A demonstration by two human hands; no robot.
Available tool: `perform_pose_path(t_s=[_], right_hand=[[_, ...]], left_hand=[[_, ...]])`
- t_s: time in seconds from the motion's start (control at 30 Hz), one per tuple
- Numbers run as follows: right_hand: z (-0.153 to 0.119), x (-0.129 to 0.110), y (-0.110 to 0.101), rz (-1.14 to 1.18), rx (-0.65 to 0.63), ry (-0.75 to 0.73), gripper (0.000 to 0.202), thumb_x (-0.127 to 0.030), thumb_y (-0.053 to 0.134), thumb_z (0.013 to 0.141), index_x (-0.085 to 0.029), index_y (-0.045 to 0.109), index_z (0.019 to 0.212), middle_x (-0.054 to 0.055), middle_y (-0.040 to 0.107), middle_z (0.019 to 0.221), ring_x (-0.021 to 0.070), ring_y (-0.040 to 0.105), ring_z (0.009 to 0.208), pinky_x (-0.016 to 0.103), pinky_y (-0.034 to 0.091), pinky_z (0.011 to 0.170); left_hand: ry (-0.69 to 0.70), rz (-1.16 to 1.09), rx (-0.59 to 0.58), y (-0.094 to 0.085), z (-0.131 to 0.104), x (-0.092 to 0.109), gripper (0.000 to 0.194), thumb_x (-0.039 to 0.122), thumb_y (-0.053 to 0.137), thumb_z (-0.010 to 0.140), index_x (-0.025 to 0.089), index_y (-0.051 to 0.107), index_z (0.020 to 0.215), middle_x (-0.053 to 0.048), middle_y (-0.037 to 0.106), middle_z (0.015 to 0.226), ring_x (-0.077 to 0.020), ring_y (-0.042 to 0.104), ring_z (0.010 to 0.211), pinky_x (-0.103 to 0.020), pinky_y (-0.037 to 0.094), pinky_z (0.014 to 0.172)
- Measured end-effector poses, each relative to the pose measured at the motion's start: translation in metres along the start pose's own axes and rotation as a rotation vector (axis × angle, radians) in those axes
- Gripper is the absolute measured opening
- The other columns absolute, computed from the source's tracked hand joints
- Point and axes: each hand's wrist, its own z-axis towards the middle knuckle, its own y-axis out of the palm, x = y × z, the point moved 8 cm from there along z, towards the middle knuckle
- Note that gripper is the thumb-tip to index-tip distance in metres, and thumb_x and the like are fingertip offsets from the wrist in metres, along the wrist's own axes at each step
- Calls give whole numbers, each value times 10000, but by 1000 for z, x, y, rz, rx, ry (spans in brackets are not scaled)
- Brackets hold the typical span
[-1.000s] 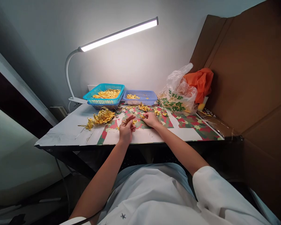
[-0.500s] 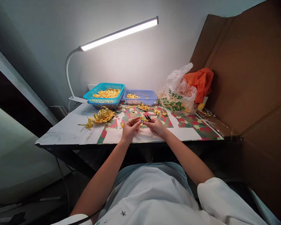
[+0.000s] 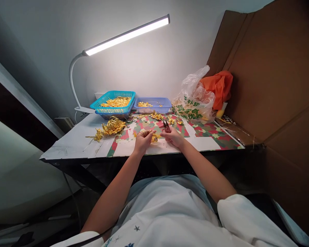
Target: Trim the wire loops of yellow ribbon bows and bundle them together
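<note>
My left hand point(image 3: 143, 141) is closed around a gold wire flower ornament point(image 3: 154, 138), just above the front of the table. Thin curved gold wires rise over its fingers, and yellow petals hang out past the fingertips. A little to the right, my right hand point(image 3: 174, 138) has its fingers wrapped round a small dark pair of snips point(image 3: 166, 125), whose two pointed tips stick up, slightly apart. There is a narrow gap between the two hands. Left of them lies a large gold flower point(image 3: 113, 126) with a smaller gold flower point(image 3: 98, 134) beside it.
Behind the hands are a turquoise basket point(image 3: 113, 93) of gold pieces and a purple basket point(image 3: 154, 99). A printed plastic bag point(image 3: 194, 104) and orange cloth point(image 3: 217, 89) sit at the right, by a cardboard wall point(image 3: 273, 68). A lit lamp point(image 3: 126, 36) hangs overhead.
My right hand has drawn away to the right from the ornament, carrying the snips. My left hand keeps hold of the ornament, which now sits lower. The view has shifted slightly.
</note>
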Motion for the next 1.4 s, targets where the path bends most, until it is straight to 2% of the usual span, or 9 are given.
perform_pose_path(t_s=[0.1, 0.23, 0.3, 0.4, 0.6, 0.83, 1.03, 1.17, 1.4], right_hand=[[-4, -7, -2, -63, 98, -122, 540, -473, 828, 577, -222, 539, 957, -103, 311, 638, 62, 243, 527, 210, 200, 478], [-8, -7, 9, -211, 109, -188, 543, -299, 890, 446, -209, 569, 875, -70, 478, 719, 70, 364, 583, 217, 262, 521], [-9, -8, 11, -276, 137, -204, 420, -276, 846, 508, -204, 567, 814, -51, 532, 769, 71, 378, 581, 222, 269, 522], [-10, -11, 8, -338, 192, -214, 251, -258, 745, 612, -203, 545, 753, -62, 508, 692, 69, 341, 531, 229, 255, 514], [-12, -10, -2, -318, 237, -205, 164, -295, 651, 687, -214, 537, 774, -84, 381, 562, 90, 315, 508, 236, 229, 504], [-8, -7, -2, -161, 183, -194, 255, -408, 667, 709, -205, 526, 773, -40, 442, 682, 96, 347, 581, 231, 256, 514], [-7, 1, 5, -11, 78, -91, 226, -378, 623, 735, -211, 504, 829, -77, 374, 613, 65, 245, 474, 217, 190, 451], [-6, 4, 8, 58, 44, -42, 212, -325, 611, 713, -226, 490, 856, -92, 339, 591, 63, 213, 455, 212, 161, 440], [-6, 4, 11, 93, 28, -21, 290, -336, 679, 662, -230, 487, 851, -61, 470, 716, 56, 239, 494, 210, 176, 454]], left_hand=[[6, 15, 15, 0, 1, 0, 295, 328, 606, 924, 145, 609, 1155, -80, 648, 1111, -191, 653, 912, -377, 574, 767], [41, 19, 20, 1, 1, 2, 282, 320, 607, 924, 142, 612, 1143, -75, 652, 1093, -185, 654, 896, -369, 574, 758], [58, 23, 15, 2, 0, 5, 260, 313, 610, 923, 138, 619, 1115, -66, 658, 1055, -172, 654, 858, -349, 574, 731], [80, 29, 5, 3, -3, 8, 194, 289, 621, 917, 128, 635, 1025, -38, 662, 951, -141, 642, 767, -302, 564, 666], [103, -6, 11, 2, -4, 12, 112, 232, 645, 898, 121, 631, 905, -4, 640, 835, -110, 611, 685, -256, 537, 607], [56, -60, 39, -5, 0, 8, 233, 302, 609, 924, 136, 621, 1087, -54, 657, 1004, -150, 644, 797, -314, 567, 679], [6, -101, 49, -5, -2, 7, 294, 321, 604, 925, 148, 604, 1163, -81, 644, 1117, -189, 651, 911, -374, 573, 764], [-28, -140, 16, -5, -2, 8, 298, 328, 601, 927, 149, 603, 1165, -81, 645, 1115, -188, 651, 907, -372, 573, 760], [-45, -162, -31, -1, -2, 8, 258, 338, 589, 935, 137, 617, 1095, -52, 657, 988, -144, 642, 771, -304, 564, 656]])
